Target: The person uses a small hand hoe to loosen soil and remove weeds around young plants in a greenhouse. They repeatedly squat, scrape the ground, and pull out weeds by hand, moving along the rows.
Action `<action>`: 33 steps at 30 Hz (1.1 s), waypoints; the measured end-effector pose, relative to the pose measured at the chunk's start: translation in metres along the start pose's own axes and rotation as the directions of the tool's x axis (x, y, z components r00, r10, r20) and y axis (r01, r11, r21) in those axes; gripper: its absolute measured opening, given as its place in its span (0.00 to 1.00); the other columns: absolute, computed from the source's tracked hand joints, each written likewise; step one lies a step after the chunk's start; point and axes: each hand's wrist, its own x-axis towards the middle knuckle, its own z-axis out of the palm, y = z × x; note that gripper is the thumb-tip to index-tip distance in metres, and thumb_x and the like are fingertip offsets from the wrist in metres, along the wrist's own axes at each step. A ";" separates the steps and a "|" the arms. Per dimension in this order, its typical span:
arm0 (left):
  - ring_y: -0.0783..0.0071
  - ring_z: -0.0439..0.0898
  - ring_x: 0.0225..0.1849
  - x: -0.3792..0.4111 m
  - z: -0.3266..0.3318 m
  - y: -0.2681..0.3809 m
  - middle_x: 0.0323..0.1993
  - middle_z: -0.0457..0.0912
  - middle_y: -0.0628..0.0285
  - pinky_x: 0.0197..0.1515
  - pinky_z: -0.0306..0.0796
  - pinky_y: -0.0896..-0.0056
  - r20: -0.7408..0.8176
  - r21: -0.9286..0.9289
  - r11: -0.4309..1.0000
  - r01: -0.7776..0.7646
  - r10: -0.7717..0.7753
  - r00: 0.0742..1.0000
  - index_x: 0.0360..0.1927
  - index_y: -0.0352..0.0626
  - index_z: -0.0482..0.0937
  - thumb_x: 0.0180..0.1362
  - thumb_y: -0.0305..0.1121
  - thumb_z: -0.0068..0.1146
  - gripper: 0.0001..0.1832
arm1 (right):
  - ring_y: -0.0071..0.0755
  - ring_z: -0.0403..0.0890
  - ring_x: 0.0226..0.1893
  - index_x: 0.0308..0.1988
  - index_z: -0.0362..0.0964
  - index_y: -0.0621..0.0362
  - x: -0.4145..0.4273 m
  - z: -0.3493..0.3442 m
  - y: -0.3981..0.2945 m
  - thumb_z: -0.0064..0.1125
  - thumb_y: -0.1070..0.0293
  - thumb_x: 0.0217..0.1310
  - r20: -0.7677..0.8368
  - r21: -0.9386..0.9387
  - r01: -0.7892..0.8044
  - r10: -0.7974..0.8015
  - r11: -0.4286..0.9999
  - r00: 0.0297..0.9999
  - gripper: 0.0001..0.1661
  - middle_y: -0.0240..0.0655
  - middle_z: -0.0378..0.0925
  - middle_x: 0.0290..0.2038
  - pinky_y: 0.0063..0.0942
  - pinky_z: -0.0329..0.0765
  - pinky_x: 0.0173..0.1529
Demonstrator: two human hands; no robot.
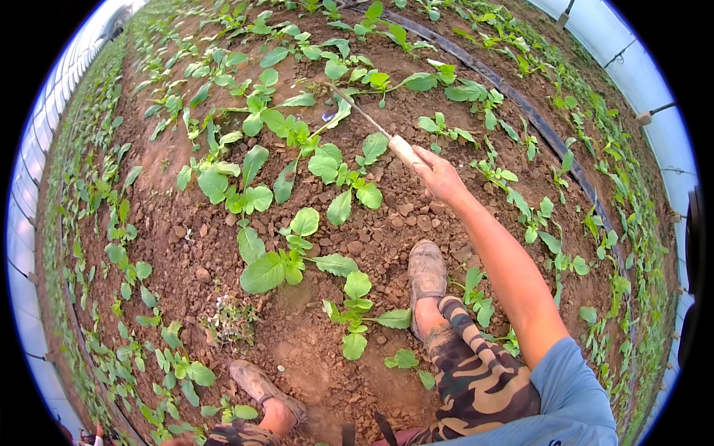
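Note:
My right hand grips the pale handle of a hand weeding tool, probably a small hoe. Its thin metal shaft reaches forward over the soil. The far end is close to some leaves, and its head is hard to make out. Just left of the shaft stand broad-leaved seedlings that look like radish or another brassica. A larger seedling grows nearer my feet. My left hand is out of view; only an unclear sliver of skin shows at the bottom edge.
A small heap of pulled weeds lies on the crumbly brown soil. My shoes stand among the seedlings. A black irrigation hose curves along the right. Plastic greenhouse walls bound both sides. Part of another person shows at lower left.

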 end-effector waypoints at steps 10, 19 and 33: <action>0.50 0.79 0.36 0.000 -0.001 -0.009 0.35 0.82 0.48 0.40 0.71 0.58 -0.029 0.002 0.999 -0.045 0.045 0.999 0.43 0.35 0.78 0.59 0.31 0.56 0.12 | 0.19 0.70 0.17 0.66 0.60 0.53 -0.144 -0.070 0.046 0.52 0.65 0.63 -0.036 0.075 -0.137 0.140 0.988 0.990 0.32 0.35 0.76 0.35 0.19 0.70 0.21; 0.58 0.80 0.33 0.006 0.001 -0.010 0.33 0.82 0.50 0.37 0.72 0.63 0.054 -0.102 0.994 0.051 -0.045 0.997 0.44 0.34 0.79 0.60 0.32 0.56 0.13 | 0.17 0.69 0.17 0.65 0.60 0.60 -0.146 -0.049 0.029 0.54 0.69 0.63 -0.025 0.242 -0.108 0.117 0.964 0.993 0.31 0.33 0.75 0.36 0.18 0.69 0.20; 0.72 0.78 0.31 0.005 0.007 -0.015 0.32 0.81 0.57 0.34 0.72 0.69 0.020 -0.167 0.986 0.024 -0.021 1.000 0.43 0.35 0.78 0.61 0.29 0.55 0.10 | 0.20 0.71 0.16 0.64 0.63 0.56 -0.043 -0.026 0.021 0.53 0.65 0.64 -0.053 0.114 0.092 -0.086 0.989 0.995 0.30 0.34 0.76 0.33 0.20 0.72 0.20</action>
